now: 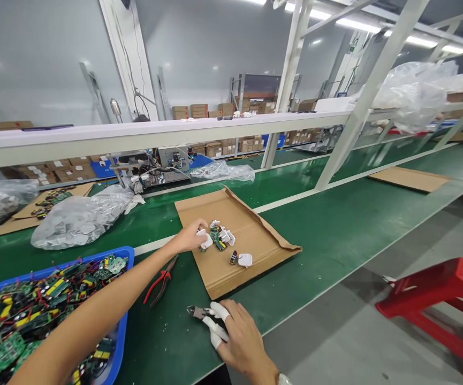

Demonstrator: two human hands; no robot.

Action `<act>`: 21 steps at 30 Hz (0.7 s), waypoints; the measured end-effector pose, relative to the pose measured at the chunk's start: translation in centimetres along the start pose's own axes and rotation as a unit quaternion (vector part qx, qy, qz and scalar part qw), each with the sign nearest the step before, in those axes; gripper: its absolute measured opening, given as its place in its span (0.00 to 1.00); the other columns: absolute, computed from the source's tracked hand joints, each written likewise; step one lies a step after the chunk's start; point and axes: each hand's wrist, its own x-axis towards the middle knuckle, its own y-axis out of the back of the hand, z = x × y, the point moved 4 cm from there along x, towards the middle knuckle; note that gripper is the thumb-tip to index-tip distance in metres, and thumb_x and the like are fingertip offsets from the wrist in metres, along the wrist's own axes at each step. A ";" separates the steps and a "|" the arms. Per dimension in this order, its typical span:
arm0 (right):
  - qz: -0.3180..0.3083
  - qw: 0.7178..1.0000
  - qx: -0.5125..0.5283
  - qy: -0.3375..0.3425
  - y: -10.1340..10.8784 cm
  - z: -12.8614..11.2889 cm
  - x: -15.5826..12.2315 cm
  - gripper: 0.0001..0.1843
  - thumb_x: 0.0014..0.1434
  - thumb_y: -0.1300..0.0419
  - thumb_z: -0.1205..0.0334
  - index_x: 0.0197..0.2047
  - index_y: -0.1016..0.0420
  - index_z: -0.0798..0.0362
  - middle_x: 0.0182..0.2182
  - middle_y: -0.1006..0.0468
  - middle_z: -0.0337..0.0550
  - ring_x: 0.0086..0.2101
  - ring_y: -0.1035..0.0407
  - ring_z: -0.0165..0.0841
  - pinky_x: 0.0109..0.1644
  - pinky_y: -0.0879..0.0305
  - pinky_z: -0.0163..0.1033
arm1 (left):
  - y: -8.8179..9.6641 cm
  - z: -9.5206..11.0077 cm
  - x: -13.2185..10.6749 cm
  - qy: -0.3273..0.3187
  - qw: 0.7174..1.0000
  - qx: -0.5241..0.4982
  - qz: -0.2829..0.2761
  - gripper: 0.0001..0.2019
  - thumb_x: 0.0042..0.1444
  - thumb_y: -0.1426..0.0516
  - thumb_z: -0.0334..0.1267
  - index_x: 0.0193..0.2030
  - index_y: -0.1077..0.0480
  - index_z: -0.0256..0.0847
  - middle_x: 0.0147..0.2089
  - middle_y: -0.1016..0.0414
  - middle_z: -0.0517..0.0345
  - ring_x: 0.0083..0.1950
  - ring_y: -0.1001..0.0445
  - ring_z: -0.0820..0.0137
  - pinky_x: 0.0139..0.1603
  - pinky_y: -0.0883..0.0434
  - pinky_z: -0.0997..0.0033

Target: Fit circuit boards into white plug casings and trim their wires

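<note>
My left hand [191, 235] reaches over a cardboard sheet [231, 206], its fingers pinching a white plastic cover [206, 240] with some green circuit board beneath it. Just right of it lies a small pile of green circuit boards [217, 238] with white plastic covers [227, 236]. Nearer the sheet's front edge is another white cover [245, 260] with a small component attached. Low in the view, my right hand [237, 334], with white coverings on some fingers, is closed around a pair of cutting pliers [197, 312], jaws pointing left.
Red-handled pliers [161, 283] lie on the green bench [162, 337]. A blue bin [123, 321] full of circuit boards stands at the left. Behind it are plastic bags [82, 216] of white parts. A red stool [435, 299] stands right, and a metal shelf rail [215, 128] crosses above.
</note>
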 end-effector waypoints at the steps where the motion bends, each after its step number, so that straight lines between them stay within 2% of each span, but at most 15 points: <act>1: -0.001 1.000 0.000 -0.004 -0.1 0.0 0.0 0.29 0.54 0.43 0.68 0.60 0.34 0.51 0.45 0.23 0.49 0.42 0.28 0.42 0.50 0.31 0.48 | 0.5 -0.2 -0.3 -0.003 1.000 -0.017 0.003 0.21 0.56 0.43 0.33 0.57 0.29 0.40 0.42 0.21 0.57 0.39 0.22 0.66 0.41 0.25 0.70; 3: -0.007 1.000 -0.001 -0.010 -0.3 0.1 0.0 0.29 0.53 0.42 0.68 0.59 0.34 0.51 0.45 0.23 0.49 0.43 0.28 0.42 0.50 0.31 0.48 | 0.7 -0.3 -0.7 -0.008 0.999 -0.048 0.001 0.22 0.56 0.44 0.33 0.58 0.29 0.39 0.42 0.20 0.55 0.39 0.21 0.66 0.40 0.24 0.70; 6: -0.017 1.000 -0.007 -0.013 -0.5 0.3 0.0 0.30 0.52 0.42 0.67 0.59 0.34 0.50 0.46 0.24 0.49 0.45 0.29 0.43 0.51 0.31 0.48 | 0.1 0.2 -0.4 -0.015 0.997 -0.078 -0.004 0.15 0.54 0.43 0.32 0.47 0.22 0.37 0.42 0.19 0.54 0.40 0.20 0.64 0.42 0.23 0.69; 8: -0.019 1.000 -0.008 -0.015 -0.4 0.2 0.0 0.30 0.52 0.42 0.67 0.59 0.34 0.50 0.46 0.24 0.49 0.45 0.29 0.42 0.51 0.32 0.48 | -0.6 0.6 0.1 -0.014 0.995 -0.097 -0.009 0.12 0.55 0.44 0.32 0.44 0.22 0.37 0.40 0.18 0.53 0.39 0.20 0.64 0.41 0.22 0.68; 11: -0.009 1.000 0.011 -0.018 -0.1 -0.3 -0.1 0.27 0.53 0.43 0.68 0.58 0.33 0.50 0.45 0.24 0.48 0.42 0.28 0.41 0.48 0.31 0.46 | -1.0 1.0 0.4 -0.004 0.992 -0.127 -0.018 0.12 0.59 0.46 0.34 0.47 0.24 0.37 0.42 0.18 0.53 0.36 0.19 0.66 0.36 0.22 0.70; 14: 0.001 0.997 0.062 -0.035 0.6 -0.2 0.5 0.21 0.55 0.45 0.68 0.53 0.32 0.50 0.41 0.24 0.46 0.38 0.28 0.37 0.44 0.30 0.42 | -0.8 0.8 -0.5 0.007 0.989 -0.145 -0.026 0.12 0.61 0.46 0.35 0.47 0.25 0.37 0.43 0.18 0.52 0.35 0.18 0.66 0.33 0.22 0.71; 16: 0.003 0.994 0.081 -0.071 1.4 1.0 1.7 0.17 0.57 0.46 0.68 0.50 0.32 0.49 0.39 0.24 0.44 0.37 0.28 0.35 0.43 0.31 0.39 | -0.7 0.4 -1.7 0.018 0.988 -0.148 -0.036 0.10 0.60 0.44 0.36 0.45 0.24 0.37 0.39 0.18 0.52 0.31 0.18 0.65 0.31 0.23 0.70; 18: 0.007 0.989 0.067 -0.128 2.7 3.4 3.6 0.16 0.58 0.47 0.68 0.49 0.32 0.50 0.39 0.24 0.46 0.38 0.27 0.36 0.43 0.32 0.39 | -0.5 0.1 -2.9 0.028 0.987 -0.150 -0.043 0.10 0.58 0.43 0.36 0.44 0.24 0.36 0.36 0.18 0.53 0.29 0.18 0.64 0.30 0.23 0.69; 21: -0.001 0.972 0.030 -0.232 4.7 8.0 6.7 0.14 0.57 0.47 0.70 0.47 0.31 0.53 0.39 0.24 0.51 0.38 0.27 0.40 0.40 0.35 0.41 | 0.1 -0.1 -4.5 0.037 0.986 -0.159 -0.031 0.14 0.57 0.43 0.35 0.49 0.24 0.36 0.45 0.19 0.48 0.30 0.18 0.66 0.32 0.22 0.68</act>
